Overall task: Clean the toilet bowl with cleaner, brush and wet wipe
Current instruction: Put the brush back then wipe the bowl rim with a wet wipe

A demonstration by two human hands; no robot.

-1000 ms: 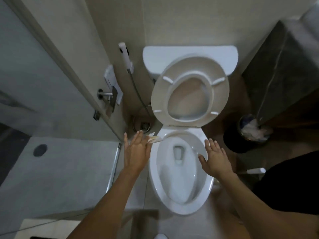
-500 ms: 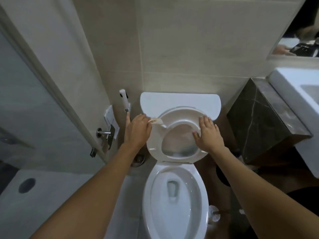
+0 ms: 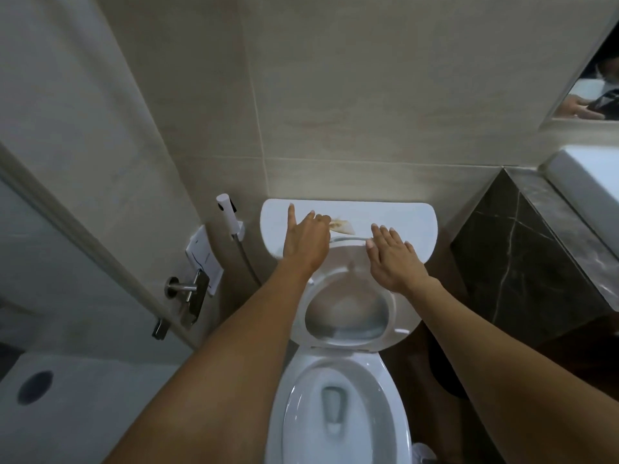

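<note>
Material: thin, damp, soiled paper. The wet wipe [image 3: 342,227] is a small folded sheet, off-white with a brown stain, very light and limp.
Handling: it should crumple or tear if dragged hard, and it will likely cling to wet glazed porcelain. Best taken by a folded edge or bunched under the fingertips so the pressure spreads.
Left grip: the left hand [image 3: 306,241] pinches the wipe at its near end between thumb and curled fingers, with the index finger pointing straight up the cistern lid [image 3: 398,217].
Wipe relative to grip: it sticks out to the right of the left fingers, lying just above the top edge of the raised seat [image 3: 351,298], over the white lid. Whether it touches the lid I cannot tell.
Right grip: the right hand [image 3: 393,259] holds nothing; its fingers are straight and spread, resting flat on the upper rim of the raised seat, just beside the wipe's free corner.
Bowl: the toilet bowl [image 3: 338,410] is open below, hard, slick and white, well apart from both hands.
Judgement: the wiping looks to be at the seat and cistern, with the flat right hand steadying the seat.
Risk: a light pinch could let the wipe slip on the wet surface.
</note>
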